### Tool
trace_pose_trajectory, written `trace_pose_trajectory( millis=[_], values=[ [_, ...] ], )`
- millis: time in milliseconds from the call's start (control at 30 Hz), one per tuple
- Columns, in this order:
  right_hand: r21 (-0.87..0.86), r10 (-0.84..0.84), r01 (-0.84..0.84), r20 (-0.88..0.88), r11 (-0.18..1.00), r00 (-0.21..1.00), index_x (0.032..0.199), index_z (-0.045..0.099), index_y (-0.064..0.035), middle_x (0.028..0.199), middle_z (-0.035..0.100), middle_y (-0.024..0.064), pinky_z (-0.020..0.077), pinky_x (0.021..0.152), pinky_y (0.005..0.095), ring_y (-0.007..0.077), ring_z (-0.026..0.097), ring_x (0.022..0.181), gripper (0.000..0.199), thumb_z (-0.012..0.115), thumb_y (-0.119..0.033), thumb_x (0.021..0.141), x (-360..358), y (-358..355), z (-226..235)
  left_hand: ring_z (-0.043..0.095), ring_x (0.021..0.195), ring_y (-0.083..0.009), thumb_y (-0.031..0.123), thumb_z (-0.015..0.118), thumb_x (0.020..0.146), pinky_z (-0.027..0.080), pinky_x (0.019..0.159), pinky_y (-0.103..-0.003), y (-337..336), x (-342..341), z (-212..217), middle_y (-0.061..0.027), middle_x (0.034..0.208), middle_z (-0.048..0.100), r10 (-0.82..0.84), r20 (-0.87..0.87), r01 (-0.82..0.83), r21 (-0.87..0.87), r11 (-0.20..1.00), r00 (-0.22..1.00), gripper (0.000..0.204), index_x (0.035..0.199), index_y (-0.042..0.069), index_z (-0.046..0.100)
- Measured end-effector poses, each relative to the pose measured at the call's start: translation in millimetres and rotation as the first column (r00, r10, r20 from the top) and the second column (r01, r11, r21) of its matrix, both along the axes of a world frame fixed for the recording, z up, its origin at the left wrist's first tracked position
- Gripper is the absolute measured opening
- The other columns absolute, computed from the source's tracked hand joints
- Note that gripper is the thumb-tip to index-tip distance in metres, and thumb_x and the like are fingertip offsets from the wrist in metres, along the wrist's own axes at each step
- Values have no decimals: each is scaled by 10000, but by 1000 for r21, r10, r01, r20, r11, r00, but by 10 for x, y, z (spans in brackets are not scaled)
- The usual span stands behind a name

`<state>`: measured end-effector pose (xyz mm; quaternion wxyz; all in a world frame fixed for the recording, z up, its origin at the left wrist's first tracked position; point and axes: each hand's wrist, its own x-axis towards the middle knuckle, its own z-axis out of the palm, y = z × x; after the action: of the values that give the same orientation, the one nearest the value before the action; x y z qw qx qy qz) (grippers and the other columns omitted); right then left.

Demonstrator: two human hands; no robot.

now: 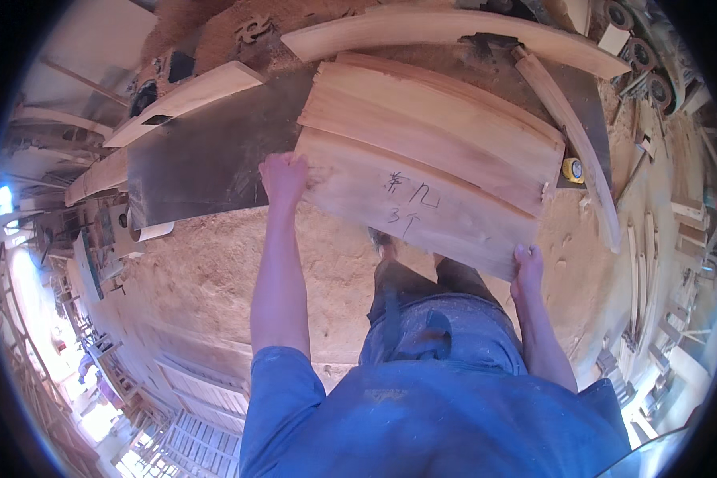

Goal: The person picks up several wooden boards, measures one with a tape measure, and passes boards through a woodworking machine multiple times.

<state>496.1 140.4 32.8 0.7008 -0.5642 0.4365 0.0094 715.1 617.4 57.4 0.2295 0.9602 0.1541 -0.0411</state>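
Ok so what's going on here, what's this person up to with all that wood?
A person in a blue shirt stands at a dark metal machine table in a sawdust-covered workshop, gripping a wide curved wooden board at both ends. The left hand holds its left edge, the right hand its lower right corner. The board lies on a stack of similar boards, with marker writing on its face. A yellow tape measure sits beside the stack.

Worn on the head, looking steeply down over a blue shirt and both forearms, which enter from the lower edge. Faces forward onto a dark table (207, 163) stacked with boards (430, 171), close enough that the left hand (284, 177) and right hand (527, 269) sit mid-frame. Fisheye bending at the rim, black corners; sawdust floor below, workshop clutter curving around both sides. Single view only.
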Motion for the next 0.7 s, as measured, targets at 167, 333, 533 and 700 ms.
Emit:
trace_pose_trajectory(
  millis=[167,333,533,700],
  values=[
    [-130,83,-88,-44,988,996,1417,410,-61,1009,591,12,459,774,250,101,546,876,532,516,11,901,162,257,161,534,1128,-328,176,716,753,407,1016,-403,-44,216,-176,-177,1189,619,4,193,20,-122,992,981,523,1228,-13,606],
    [-272,37,-34,8,962,999,1538,266,-136,869,496,-34,377,602,202,50,434,687,721,519,40,887,307,261,46,543,1112,-303,149,740,727,429,991,-390,-13,319,-303,-164,1150,620,60,150,-6,-337,941,987,596,1271,-30,574],
    [-285,22,-13,30,958,999,1540,270,-144,912,534,-40,343,548,186,27,395,638,730,512,57,881,219,265,72,594,955,-228,136,778,692,480,870,-335,-6,347,-231,-126,1023,607,91,89,-43,-443,895,992,666,1285,-61,551],
    [-299,22,-22,-6,954,1000,1533,299,-179,716,358,-85,290,529,190,32,331,595,714,510,42,888,333,354,261,582,871,-180,105,788,691,493,793,-303,-13,397,-231,-94,976,592,139,103,-81,-441,894,985,715,1324,-76,509]
  ],
)
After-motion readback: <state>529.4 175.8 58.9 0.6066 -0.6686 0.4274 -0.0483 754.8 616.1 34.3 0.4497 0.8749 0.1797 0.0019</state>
